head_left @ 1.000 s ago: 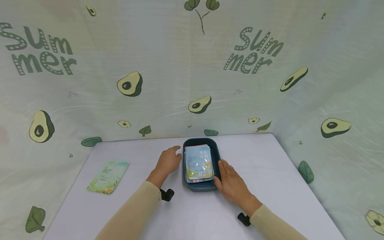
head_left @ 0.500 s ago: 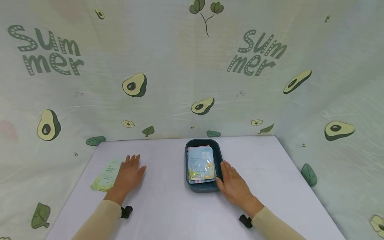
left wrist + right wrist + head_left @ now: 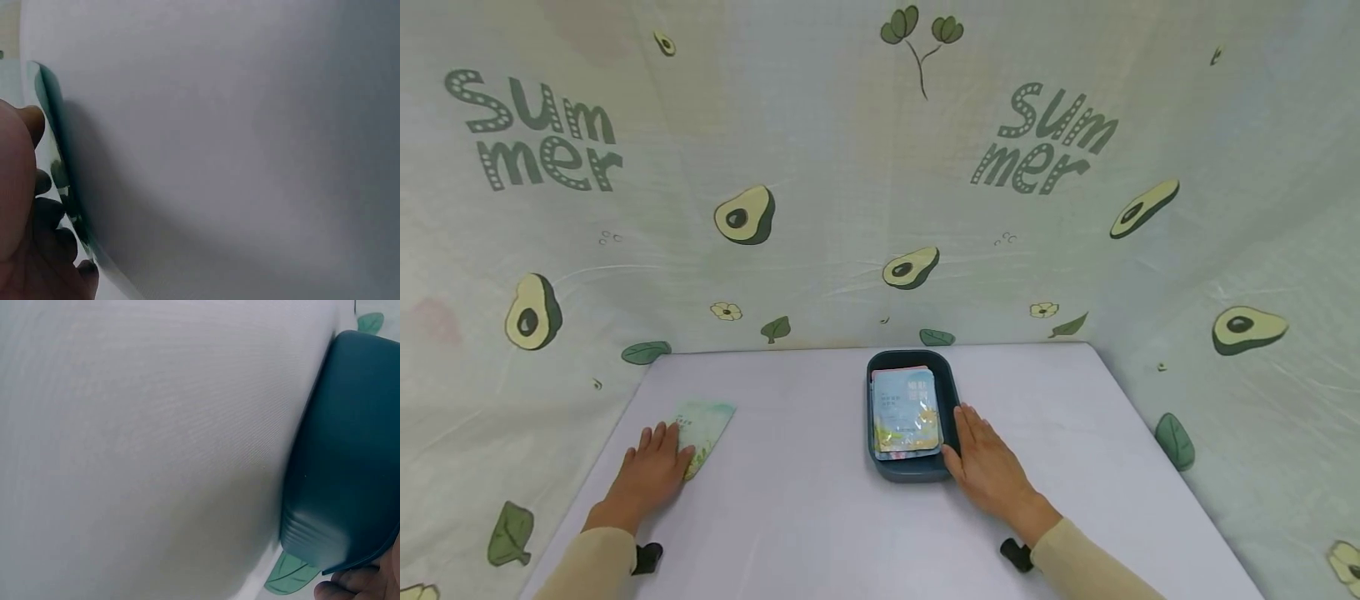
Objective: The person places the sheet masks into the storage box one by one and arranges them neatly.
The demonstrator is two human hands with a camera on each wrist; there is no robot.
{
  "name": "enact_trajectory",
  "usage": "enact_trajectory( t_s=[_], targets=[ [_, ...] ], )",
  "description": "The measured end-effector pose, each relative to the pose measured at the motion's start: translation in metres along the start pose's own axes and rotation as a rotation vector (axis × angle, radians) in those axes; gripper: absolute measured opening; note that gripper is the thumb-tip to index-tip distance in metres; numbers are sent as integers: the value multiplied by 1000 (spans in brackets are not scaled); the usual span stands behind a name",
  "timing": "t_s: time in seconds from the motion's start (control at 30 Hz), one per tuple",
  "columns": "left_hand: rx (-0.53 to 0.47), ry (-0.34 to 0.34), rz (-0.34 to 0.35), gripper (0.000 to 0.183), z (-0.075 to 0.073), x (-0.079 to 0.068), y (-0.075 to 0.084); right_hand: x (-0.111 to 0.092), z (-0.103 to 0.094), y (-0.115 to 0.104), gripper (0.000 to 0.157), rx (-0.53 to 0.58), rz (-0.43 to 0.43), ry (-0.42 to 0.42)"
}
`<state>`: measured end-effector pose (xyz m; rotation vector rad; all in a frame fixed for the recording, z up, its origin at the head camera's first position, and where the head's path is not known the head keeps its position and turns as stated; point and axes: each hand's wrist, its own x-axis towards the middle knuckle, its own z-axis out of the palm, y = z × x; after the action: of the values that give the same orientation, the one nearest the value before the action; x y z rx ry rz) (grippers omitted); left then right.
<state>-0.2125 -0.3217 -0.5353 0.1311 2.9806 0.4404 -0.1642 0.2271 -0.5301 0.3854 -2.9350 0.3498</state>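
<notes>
A flat, pale green sheet-mask packet [image 3: 706, 429] lies on the left of the table. My left hand [image 3: 643, 482] is over its near left part, fingers at one side and thumb at the other; that part is hidden. In the left wrist view the thumb and darkened fingers grip the packet [image 3: 59, 172], whose edge bows up from the cloth. Towards the back stands a dark blue rectangular basin [image 3: 913, 473]. My right hand [image 3: 992, 468] rests along its right side, fingers straight and together. Fingers [image 3: 359, 581] show at the basin's rim in the right wrist view.
Inside the basin lies a stack of packets, a light blue one [image 3: 904, 408] on top with pink edges showing below. White cloth covers the table [image 3: 820, 533]. A patterned curtain [image 3: 820, 192] hangs along the back and both sides.
My left hand has left the basin's left side, swung left across the table and come down on the green packet. My right hand stays against the basin. The head view has shifted slightly.
</notes>
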Motion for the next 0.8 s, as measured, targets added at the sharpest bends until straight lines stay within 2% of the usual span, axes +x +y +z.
enact_trajectory(
  t_s=[0.13, 0.27, 0.47, 0.8],
  targets=[
    [-10, -31, -9, 76, 6, -1, -1, 0, 1, 0, 71, 0, 0, 7],
    [-10, -51, -15, 79, 6, -2, 9, 0, 1, -1, 70, -5, -7, 28],
    [-12, -114, -53, 88, 5, -6, 46, 1, 0, -2, 69, 16, 0, 24],
    [10, -78, -63, 85, 24, -9, 110, 0, 0, -3, 70, 4, 13, 2]
  ],
)
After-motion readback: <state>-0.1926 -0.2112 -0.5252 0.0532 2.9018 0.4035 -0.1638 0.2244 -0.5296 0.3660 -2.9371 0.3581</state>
